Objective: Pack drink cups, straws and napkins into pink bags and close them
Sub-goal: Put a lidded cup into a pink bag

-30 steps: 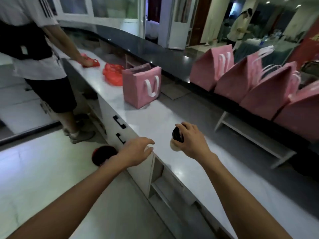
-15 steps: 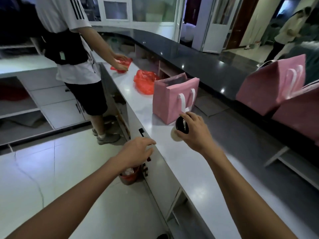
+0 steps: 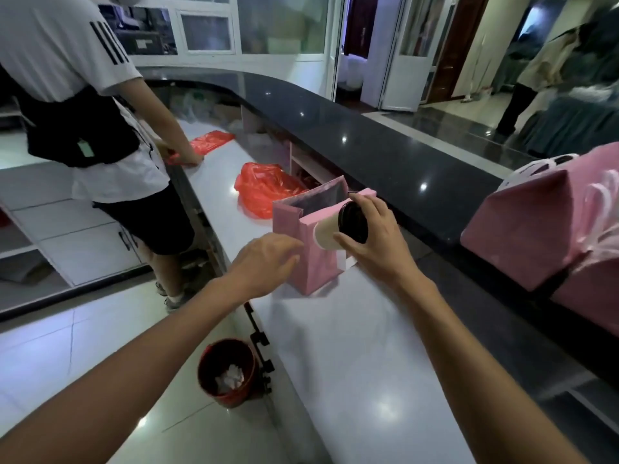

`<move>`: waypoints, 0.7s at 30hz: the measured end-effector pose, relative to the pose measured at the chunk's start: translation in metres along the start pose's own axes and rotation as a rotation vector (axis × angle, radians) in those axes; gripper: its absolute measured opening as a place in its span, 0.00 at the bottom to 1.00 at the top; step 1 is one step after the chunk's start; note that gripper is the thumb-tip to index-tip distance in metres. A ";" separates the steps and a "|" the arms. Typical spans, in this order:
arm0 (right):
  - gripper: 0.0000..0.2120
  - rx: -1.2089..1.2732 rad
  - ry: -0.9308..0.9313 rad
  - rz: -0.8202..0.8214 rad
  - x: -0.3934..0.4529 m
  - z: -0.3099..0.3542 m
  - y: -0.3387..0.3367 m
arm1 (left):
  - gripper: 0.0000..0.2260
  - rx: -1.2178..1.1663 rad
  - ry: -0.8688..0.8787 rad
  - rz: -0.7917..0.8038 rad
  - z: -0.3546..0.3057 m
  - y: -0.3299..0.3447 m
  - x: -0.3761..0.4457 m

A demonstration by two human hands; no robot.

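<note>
Head view, right hand (image 3: 375, 242): fingers wrapped around a tilted paper cup (image 3: 330, 234), black lid (image 3: 353, 222) toward the camera.
Cup: at the mouth of the open pink bag (image 3: 310, 236).
Left hand (image 3: 268, 262): at the bag's 8 o'clock, fingers loosely spread, holding nothing, fingertips near its front corner.
Bag: upright on the white counter (image 3: 351, 346).

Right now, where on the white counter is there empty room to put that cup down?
The white countertop is bare from the open pink paper bag towards the camera. A smaller gap lies between the bag and the crumpled red plastic bag. The black upper counter is crowded with closed pink bags on the right.
</note>
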State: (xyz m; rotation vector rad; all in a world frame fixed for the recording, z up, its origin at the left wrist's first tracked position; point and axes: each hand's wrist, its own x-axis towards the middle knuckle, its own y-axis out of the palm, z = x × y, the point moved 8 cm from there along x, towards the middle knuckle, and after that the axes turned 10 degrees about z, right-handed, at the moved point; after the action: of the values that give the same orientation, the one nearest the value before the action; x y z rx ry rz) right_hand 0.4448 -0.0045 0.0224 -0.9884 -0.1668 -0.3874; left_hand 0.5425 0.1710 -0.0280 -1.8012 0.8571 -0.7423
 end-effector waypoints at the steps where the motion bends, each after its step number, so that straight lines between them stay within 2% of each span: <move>1: 0.34 -0.007 -0.007 -0.011 0.010 -0.002 -0.004 | 0.11 0.007 0.020 -0.025 0.000 -0.006 0.012; 7: 0.33 -0.076 0.010 -0.057 0.070 -0.020 -0.010 | 0.11 0.025 0.124 -0.064 0.016 -0.017 0.084; 14: 0.33 -0.154 0.097 -0.038 0.143 -0.043 0.009 | 0.10 0.065 0.233 0.062 0.052 0.006 0.157; 17: 0.33 -0.231 0.161 0.089 0.171 -0.057 0.027 | 0.13 0.075 0.279 0.121 0.060 0.016 0.169; 21: 0.31 -0.244 0.239 0.310 0.192 -0.078 0.056 | 0.24 0.122 0.223 0.221 0.069 0.029 0.170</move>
State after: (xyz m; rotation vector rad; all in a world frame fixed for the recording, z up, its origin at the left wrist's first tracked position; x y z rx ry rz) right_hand 0.6408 -0.0891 -0.0042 -1.1782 0.2542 -0.2405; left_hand 0.6875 0.0586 -0.0601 -1.5060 1.1133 -0.8423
